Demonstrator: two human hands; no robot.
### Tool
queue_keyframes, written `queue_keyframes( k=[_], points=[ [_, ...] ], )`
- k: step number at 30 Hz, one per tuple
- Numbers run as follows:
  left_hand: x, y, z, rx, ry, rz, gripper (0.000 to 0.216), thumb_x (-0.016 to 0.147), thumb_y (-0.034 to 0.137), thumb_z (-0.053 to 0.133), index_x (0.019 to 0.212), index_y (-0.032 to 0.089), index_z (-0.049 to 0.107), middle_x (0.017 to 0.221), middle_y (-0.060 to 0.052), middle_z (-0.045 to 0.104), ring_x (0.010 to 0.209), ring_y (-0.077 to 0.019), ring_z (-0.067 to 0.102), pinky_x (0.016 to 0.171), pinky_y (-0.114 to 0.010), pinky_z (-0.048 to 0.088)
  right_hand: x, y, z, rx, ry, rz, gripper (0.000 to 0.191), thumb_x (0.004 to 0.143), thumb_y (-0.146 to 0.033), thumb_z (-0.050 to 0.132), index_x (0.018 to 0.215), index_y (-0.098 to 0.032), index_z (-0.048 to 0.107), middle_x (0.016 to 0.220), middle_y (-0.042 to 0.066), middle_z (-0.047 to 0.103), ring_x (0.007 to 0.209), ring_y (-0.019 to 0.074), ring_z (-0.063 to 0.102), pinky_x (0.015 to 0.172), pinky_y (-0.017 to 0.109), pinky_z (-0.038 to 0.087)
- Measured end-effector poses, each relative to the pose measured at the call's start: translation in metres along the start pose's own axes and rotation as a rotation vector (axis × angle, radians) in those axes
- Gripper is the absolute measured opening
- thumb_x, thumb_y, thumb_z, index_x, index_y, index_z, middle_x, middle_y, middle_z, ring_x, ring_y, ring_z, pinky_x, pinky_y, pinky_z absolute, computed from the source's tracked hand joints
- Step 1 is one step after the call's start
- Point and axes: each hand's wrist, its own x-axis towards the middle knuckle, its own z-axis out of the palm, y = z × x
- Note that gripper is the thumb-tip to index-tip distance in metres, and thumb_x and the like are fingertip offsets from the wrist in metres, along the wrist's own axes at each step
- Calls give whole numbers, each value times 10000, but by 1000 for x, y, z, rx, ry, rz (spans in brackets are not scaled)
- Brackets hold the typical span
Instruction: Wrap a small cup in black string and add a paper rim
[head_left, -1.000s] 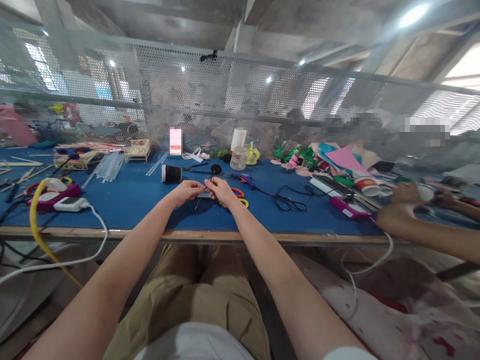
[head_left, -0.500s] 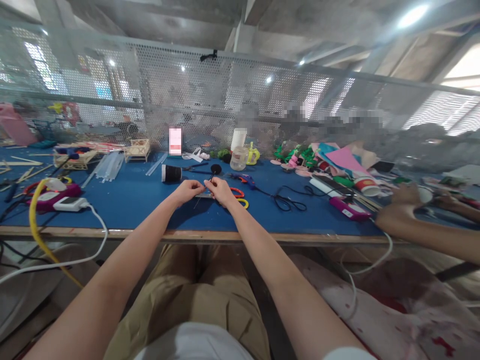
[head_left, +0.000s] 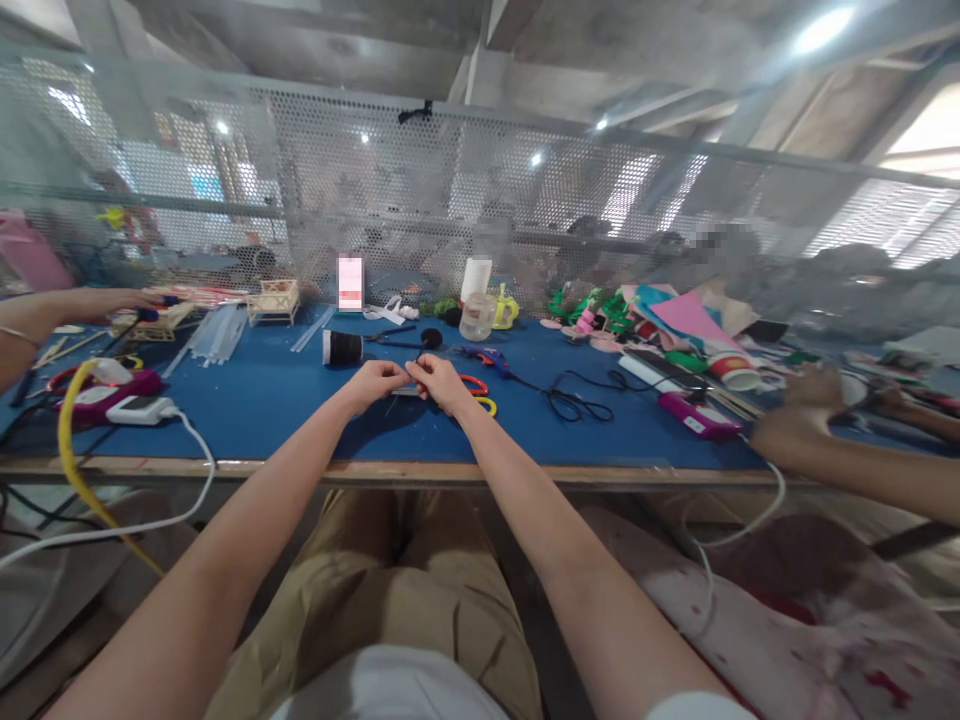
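Both my hands are pinched close together above the middle of the blue table. My left hand [head_left: 375, 384] has its fingertips pressed together, with a fine strand hanging below them. My right hand [head_left: 441, 382] pinches too, almost touching the left; a thin dark thread [head_left: 420, 354] shows at its fingertips. Most of what they hold is hidden. Just beyond the right hand is a small round black ball [head_left: 431, 338]. Scissors [head_left: 487, 406] with red and yellow handles lie partly beneath that hand. A spool of black thread [head_left: 343, 348] rests on its side beyond my left hand.
A glue gun [head_left: 491, 360] with a black cable lies right of centre. Behind it stand a clear jar [head_left: 478, 317] and a lit phone [head_left: 350, 283]. Purple power strips [head_left: 701, 417] sit at both sides. Co-workers' hands are at the far left [head_left: 105, 303] and right [head_left: 814, 395].
A co-worker's hand has come in from the left, over the small wooden frame there. My own hands stay nearly in place, still pinching.
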Motion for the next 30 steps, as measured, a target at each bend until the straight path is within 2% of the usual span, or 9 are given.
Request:
queue_keyframes(
  k=[10,19,27,30],
  points=[
    [-1,1,-2,-30,-35,23,225,833,284,483,971,117,542,901,-43,586,729,-127,576,625,-293,499,1,1,-1,42,18,42,338,692,-443,586,572,-183,407,423,-77,396,364,58,360,341,186,306],
    [2,-4,-3,60,23,72,252,826,287,491,1011,122,535,982,-54,575,825,-166,573,698,-343,494,1,2,-1,27,-25,66,290,804,-351,524,617,-142,448,440,-99,377,342,29,351,351,161,303],
    [4,-5,0,97,76,88,276,826,293,490,1045,129,523,1038,-63,558,887,-189,560,747,-377,480,1,2,0,9,-38,88,251,852,-304,469,692,-115,509,513,-80,429,365,20,363,353,150,318],
    [4,-4,0,86,77,75,282,826,297,489,1050,130,522,1048,-64,555,898,-194,557,755,-382,477,1,1,0,16,-36,84,268,842,-320,480,665,-121,493,490,-87,406,357,21,356,349,151,312]
  ],
)
